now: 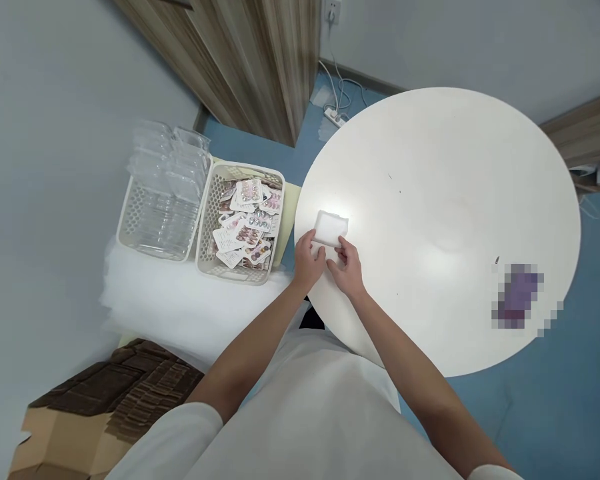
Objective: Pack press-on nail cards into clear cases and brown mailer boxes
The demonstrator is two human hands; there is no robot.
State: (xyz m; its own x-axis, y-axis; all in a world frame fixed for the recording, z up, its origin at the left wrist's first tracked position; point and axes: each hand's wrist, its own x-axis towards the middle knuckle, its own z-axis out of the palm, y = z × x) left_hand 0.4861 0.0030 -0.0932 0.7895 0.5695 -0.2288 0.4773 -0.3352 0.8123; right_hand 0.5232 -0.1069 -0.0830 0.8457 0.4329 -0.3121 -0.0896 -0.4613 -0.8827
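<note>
Currently, white packet (331, 228) lies on tbl (440, 167), L hand (309, 267) + R hand (351, 270) at its near corners, fingers narrow, pinch unclear; cards (247, 235) loose in bskt (234, 275); can't tell if packet's filled or done.

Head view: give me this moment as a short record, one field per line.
Left hand: fingertips at near left corner of small white piece; grip unclear
Right hand: fingertips at its near right corner; grip unclear
Surface: round white table
Right basket: jumbled cards bearing colorful nail-shaped pieces
Left basket: clear plastic trays
Below baskets in view: white sheet material, brown cardboard
</note>
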